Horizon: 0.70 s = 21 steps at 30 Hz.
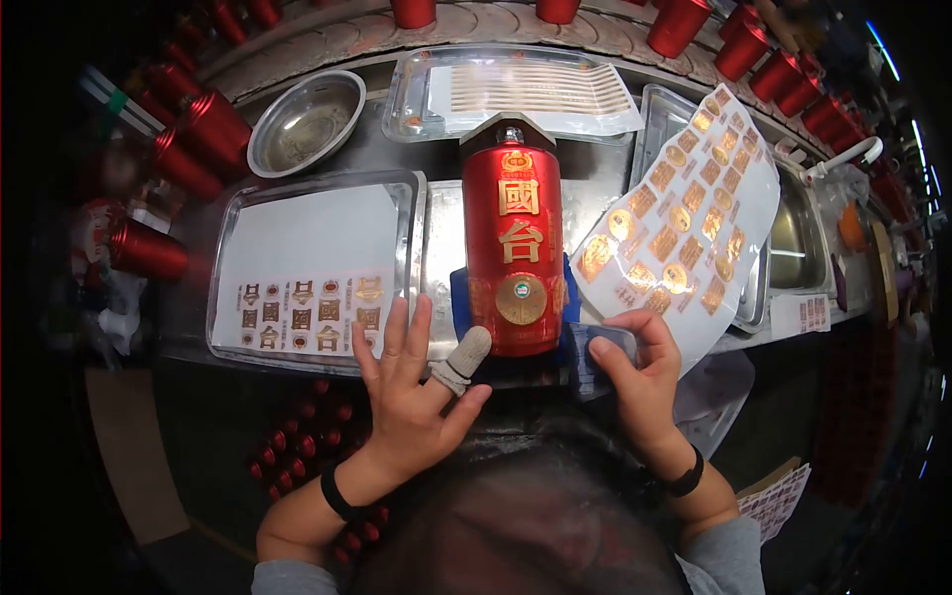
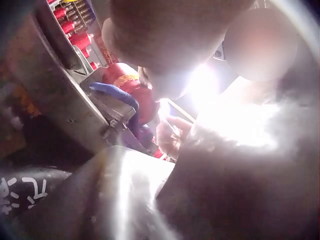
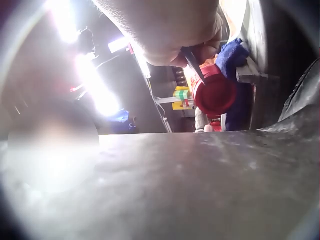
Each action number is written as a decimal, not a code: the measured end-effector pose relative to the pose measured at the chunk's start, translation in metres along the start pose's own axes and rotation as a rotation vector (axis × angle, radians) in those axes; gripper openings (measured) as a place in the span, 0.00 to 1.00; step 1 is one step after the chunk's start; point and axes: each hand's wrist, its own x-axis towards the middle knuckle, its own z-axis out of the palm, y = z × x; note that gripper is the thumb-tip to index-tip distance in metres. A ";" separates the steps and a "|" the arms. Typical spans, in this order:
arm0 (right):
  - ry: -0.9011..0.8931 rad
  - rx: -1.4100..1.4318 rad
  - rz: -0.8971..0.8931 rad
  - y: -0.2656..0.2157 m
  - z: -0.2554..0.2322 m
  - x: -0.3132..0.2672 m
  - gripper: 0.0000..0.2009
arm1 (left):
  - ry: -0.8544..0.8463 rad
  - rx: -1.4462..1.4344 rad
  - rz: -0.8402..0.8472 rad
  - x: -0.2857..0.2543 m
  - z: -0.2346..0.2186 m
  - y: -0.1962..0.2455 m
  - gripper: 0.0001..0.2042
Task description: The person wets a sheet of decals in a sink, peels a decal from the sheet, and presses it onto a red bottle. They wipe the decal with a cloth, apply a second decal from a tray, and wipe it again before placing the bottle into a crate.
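Red bottle [image 1: 513, 243] is lying on blue cradle [image 1: 463, 297] between the trays. Gold characters and round seal are already being shown on it. Left hand [image 1: 412, 397] is being held spread, covered thumb touching bottle base. Small clear piece [image 1: 607, 347] is being pinched by right hand [image 1: 640, 382]; likely more labels pending.

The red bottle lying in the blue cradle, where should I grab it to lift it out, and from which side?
Grip the red bottle around its bare mid-body, probably from above with fingers down both long sides. It lies on its side, cap pointing away, and the blue cradle hugs only the near end. The left hand rests a covered finger on that end; the right hand holds a small card.
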 end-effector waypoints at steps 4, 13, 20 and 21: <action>-0.044 0.064 -0.080 -0.014 0.016 0.003 0.11 | 0.036 -0.021 0.062 0.018 -0.004 0.009 0.25; -0.068 0.013 -0.059 -0.006 0.018 0.008 0.11 | 0.056 0.053 0.074 0.048 -0.009 0.009 0.26; -0.071 -0.022 -0.043 -0.008 0.018 0.009 0.12 | 0.018 0.090 0.152 0.066 -0.018 0.012 0.24; -0.071 -0.041 -0.067 -0.007 0.017 0.009 0.12 | 0.016 0.093 0.167 0.069 -0.018 0.013 0.24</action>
